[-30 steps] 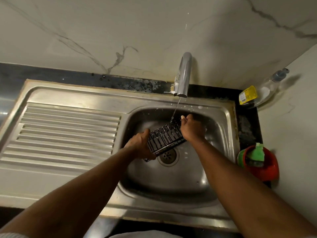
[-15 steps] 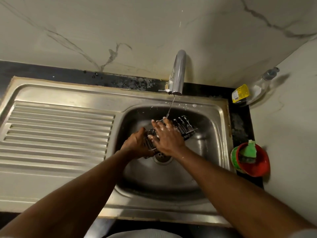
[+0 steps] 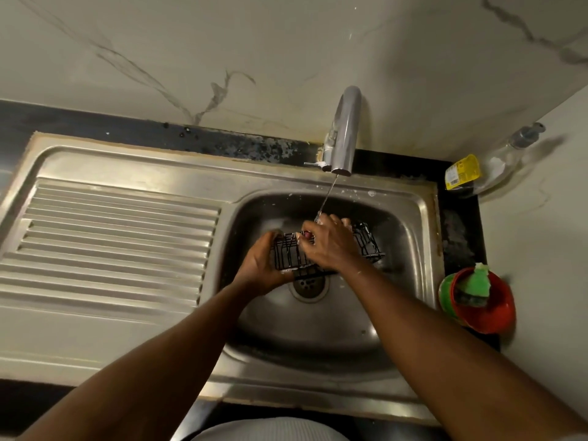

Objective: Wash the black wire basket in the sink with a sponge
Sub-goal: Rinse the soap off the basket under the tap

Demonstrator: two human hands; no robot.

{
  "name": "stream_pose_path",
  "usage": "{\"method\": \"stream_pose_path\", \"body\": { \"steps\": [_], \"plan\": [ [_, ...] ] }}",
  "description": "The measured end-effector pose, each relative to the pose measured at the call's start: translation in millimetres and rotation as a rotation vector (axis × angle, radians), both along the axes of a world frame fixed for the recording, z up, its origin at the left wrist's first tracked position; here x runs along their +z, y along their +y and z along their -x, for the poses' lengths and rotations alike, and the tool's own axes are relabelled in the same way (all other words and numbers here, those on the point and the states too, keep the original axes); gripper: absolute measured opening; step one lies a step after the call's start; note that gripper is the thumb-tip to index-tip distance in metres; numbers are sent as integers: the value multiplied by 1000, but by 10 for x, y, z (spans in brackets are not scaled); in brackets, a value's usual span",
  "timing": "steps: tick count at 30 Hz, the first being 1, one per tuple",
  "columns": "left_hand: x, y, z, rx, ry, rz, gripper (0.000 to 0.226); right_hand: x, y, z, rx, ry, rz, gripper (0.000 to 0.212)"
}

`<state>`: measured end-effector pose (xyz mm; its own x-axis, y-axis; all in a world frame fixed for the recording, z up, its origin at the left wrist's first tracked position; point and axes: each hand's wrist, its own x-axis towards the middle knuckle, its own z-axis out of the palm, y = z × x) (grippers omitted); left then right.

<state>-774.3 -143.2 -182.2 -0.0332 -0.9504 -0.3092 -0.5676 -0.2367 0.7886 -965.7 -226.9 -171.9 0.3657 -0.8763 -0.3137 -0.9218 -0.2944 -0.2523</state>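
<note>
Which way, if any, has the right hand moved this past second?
Yes, leftward: the right hand sat right of the curved steel tap's stream; now the stream hits its fingers, over the black wire basket.

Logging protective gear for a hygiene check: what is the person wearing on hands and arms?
Nothing shows: the left hand and right hand are ungloved, and both forearms are bare, with no watch or bracelet in view. Sleeves, if any, barely enter the frame.

**What I count at the sink**

I count two hands, my left hand [image 3: 259, 265] and my right hand [image 3: 327, 246]. There is one wire basket [image 3: 286, 256], one sink [image 3: 413, 224], one tap [image 3: 345, 132], one drain [image 3: 308, 284], one bottle [image 3: 496, 167], one red bowl [image 3: 490, 313] and one green sponge [image 3: 480, 280].
</note>
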Motion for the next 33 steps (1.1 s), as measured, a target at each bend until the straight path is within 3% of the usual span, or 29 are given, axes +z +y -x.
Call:
{"method": "stream_pose_path", "body": {
  "steps": [5, 10, 15, 19, 21, 23, 24, 25, 28, 30, 33],
  "plan": [
    [8, -58, -62, -3, 26, 80, 110, 189, -255, 25, 19, -111, -204, 32],
    [193, -196, -161, -105, -14, 143, 90, 318, -302, 99, -89, -322, -273, 41],
    [418, -315, -149, -179, 55, -2, 104, 359, -330, 80, -237, -376, -421, 49],
    [489, -409, -126, -193, 19, -233, 115, 397, -433, 99, -242, -312, -499, 46],
    [540, -414, -87, -128, 117, -294, 83, 430, -483, 101, -232, -284, -519, 43],
    [543, -415, -55, -12, 305, -303, 25, 444, -535, 81, -223, -274, -545, 38],
    [540, -420, -42, 52, 370, -301, 21, 461, -564, 74, -228, -287, -551, 35],
    [545, -413, -34, 94, 413, -312, 31, 489, -592, 67, -236, -313, -545, 31],
    [541, -413, -17, 151, 525, -400, 50, 673, -634, 103, -251, -396, -457, 24],
    [551, -414, -30, 226, 573, -456, 55, 759, -574, 118, -297, -465, -277, 19],
    [578, -419, -32, 354, 656, -505, 64, 700, -256, 128, -348, -515, 331, 16]
  ]
}}
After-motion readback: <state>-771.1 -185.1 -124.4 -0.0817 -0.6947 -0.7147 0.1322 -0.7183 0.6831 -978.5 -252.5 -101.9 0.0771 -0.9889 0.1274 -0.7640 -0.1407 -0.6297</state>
